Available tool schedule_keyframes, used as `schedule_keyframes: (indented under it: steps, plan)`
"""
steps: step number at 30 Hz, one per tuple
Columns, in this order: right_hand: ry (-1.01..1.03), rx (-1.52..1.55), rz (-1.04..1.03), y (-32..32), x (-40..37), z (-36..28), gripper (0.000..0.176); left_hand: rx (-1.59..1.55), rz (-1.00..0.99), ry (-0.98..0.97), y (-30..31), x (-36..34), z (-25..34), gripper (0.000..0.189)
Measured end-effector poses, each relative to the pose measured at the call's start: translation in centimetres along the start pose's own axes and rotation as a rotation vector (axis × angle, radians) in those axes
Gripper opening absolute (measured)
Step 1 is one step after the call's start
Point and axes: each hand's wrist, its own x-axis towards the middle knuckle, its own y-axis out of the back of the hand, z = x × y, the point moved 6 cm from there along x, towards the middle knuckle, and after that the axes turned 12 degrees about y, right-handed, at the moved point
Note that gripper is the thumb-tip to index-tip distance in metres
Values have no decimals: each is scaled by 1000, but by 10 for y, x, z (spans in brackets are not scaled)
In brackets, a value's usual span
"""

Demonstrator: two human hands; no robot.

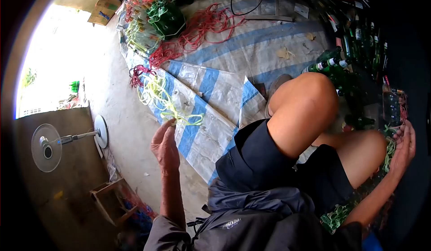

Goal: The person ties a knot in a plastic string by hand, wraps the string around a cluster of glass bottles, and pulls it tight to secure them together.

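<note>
My left hand (164, 150) is closed in a pinch on a bunch of pale yellow-green string (162, 99). The string's loops spread over the striped tarp beyond my fingertips. Far to the right, my right hand (404, 147) is at a bundle of glass bottles (393, 105) bound with pinkish and green string. Its fingers look extended and slightly bent against the bundle's near side; dim light hides what they touch. Green netting-like string (389, 156) hangs beside that hand.
A blue-and-white striped tarp (211, 82) covers the floor. Red string (197, 35) lies near tied green bottles (166, 19). Loose bottles (359, 40) pile up at the right. A fan (47, 147) and a wooden frame (112, 201) stand at the left.
</note>
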Motion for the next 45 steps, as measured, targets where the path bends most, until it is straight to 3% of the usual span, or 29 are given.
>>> schedule_keyframes:
  steps: [3, 7, 9, 13, 15, 19, 20, 24, 28, 32, 35, 36, 38, 39, 45]
  plan:
    - [127, -47, -118, -35, -12, -69, 32, -46, -12, -67, -14, -14, 21, 22]
    - [320, -43, -343, -133, -52, -131, 28, -11, 7, -167, -20, -25, 53, 16]
    - [385, 107, -526, -185, -72, -164, 28, -34, -36, -230, -29, -32, 61, 15]
    - [108, 341, -670, -264, -121, -180, 33, 40, -113, -302, -66, -58, 70, 14]
    - [111, 354, -910, -297, -141, -185, 42, 105, -195, -280, -87, -74, 68, 15]
    - [126, 521, -1012, -358, -183, -188, 64, 306, -301, -320, -128, -109, 61, 21]
    - [28, 593, -1055, -372, -195, -180, 64, 340, -325, -321, -132, -113, 54, 22]
    - [-209, 697, -963, -406, -218, -152, 44, 544, -310, -502, -141, -120, 46, 24]
    - [-512, 897, -814, -409, -215, -143, 28, 553, -413, -453, -141, -122, 32, 22]
    - [-644, 1079, -696, -400, -187, -150, 26, 542, -268, -192, -119, -112, 1, 20]
    - [-546, 1105, -606, -393, -155, -147, 28, 514, -287, -97, -98, -101, -25, 15]
    - [-518, 1092, -593, -389, -146, -146, 28, 619, -316, -190, -97, -99, -20, 13]
    - [-496, 1091, -561, -383, -131, -146, 28, 688, -310, -211, -90, -94, -25, 12]
    - [-419, 1073, -587, -380, -124, -147, 39, 723, -306, -219, -85, -92, -31, 11]
    - [-210, 928, -506, -361, -86, -154, 39, 806, -188, -207, -54, -68, -55, 11]
